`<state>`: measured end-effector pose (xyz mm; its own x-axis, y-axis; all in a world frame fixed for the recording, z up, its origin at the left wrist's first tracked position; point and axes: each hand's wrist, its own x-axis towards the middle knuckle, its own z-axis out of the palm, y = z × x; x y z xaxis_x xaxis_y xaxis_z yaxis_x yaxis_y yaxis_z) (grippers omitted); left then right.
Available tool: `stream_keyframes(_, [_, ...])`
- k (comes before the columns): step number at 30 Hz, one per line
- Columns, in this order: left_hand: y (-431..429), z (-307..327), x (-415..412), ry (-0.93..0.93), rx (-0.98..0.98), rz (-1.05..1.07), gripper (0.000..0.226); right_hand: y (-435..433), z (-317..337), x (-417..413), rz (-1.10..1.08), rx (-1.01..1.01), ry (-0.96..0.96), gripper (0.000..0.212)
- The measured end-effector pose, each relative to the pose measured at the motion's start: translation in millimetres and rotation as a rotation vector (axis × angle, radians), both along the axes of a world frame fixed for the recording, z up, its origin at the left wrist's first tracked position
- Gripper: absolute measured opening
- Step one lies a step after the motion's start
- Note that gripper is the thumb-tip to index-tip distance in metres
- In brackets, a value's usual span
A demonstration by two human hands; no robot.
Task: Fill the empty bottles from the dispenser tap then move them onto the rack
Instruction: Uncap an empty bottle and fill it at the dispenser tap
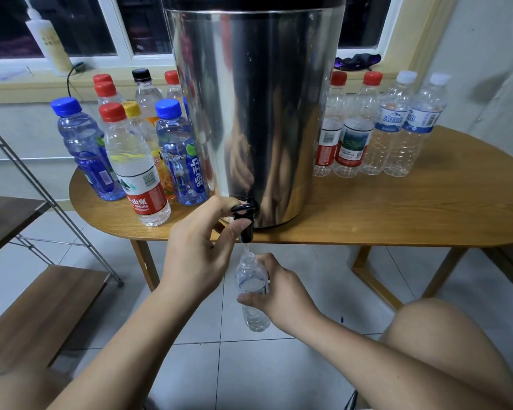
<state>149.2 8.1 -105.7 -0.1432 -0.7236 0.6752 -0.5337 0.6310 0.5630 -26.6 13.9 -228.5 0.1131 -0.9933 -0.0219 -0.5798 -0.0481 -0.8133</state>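
**Bottle Held Under the Running Tap**

One dispenser [249, 113] stands on the oval wooden desk [397, 208]. It is a tall cylinder of polished steel with a mirror-like wall. A single black plastic tap [246, 229] sits at its foot and overhangs the desk's front edge.

To the dispenser's left stands a left cluster [137, 161] of at least eight capped plastic bottles: four red caps, two blue, one yellow and one black. Whether another stands half hidden behind the steel wall cannot be told. To its right stands a right row [376, 134] of four clear, ribbed bottles, two red-capped and two white-capped, all of which look empty.

One more bottle [251, 276], uncapped and of thin clear plastic, is held below desk level with its mouth just under the spout. A fine thread of water [246, 247] runs into it. How full it is cannot be judged.

The left hand [199, 255] grips the tap, with its fingers curled over the lever and the thumb against the spout. The right hand [282, 297] is wrapped round the bottle's middle, fingers and thumb closed on it, keeping it nearly upright.

At the left edge stands one rack [42, 315], a slim metal-tube frame with two brown wood-grain shelves in view. It is well apart from the held bottle and stands on a floor of pale tiles [249, 365].
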Motion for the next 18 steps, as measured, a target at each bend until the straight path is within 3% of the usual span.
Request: stream_keyframes(18, [0.8,0.9,0.2,-0.019,0.001,0.019,0.016,-1.0,-1.7,0.2,0.003,-0.005,0.011,0.07])
